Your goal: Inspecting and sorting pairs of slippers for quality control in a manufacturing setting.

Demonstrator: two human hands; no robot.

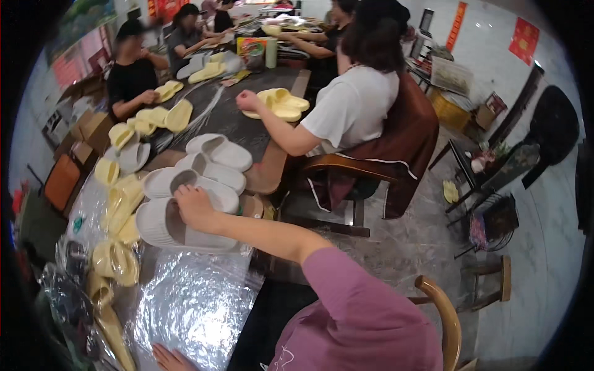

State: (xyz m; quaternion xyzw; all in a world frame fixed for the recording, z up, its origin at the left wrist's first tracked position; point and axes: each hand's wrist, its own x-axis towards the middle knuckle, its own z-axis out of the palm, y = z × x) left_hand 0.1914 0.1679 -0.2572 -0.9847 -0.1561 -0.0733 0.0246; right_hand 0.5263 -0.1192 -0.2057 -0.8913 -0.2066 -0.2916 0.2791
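My right hand (195,207) reaches across to the pale grey slippers, its fingers curled at the strap edge of the nearest grey slipper (156,224). More grey slippers (216,151) lie side by side just beyond it. My left hand (172,358) shows only partly at the lower edge, fingers stretched out over a shiny clear plastic bag (192,303) lying flat on the table. To the left of the bag is a row of yellow slippers (116,263), several of them in clear plastic.
Co-workers sit along the long dark table (216,114); the nearest, in a white shirt (365,102), has yellow slippers (281,104) in front. A draped wooden armchair (396,154) stands at right, with a wooden stool (492,284) beyond. Cardboard boxes (93,127) are at the left.
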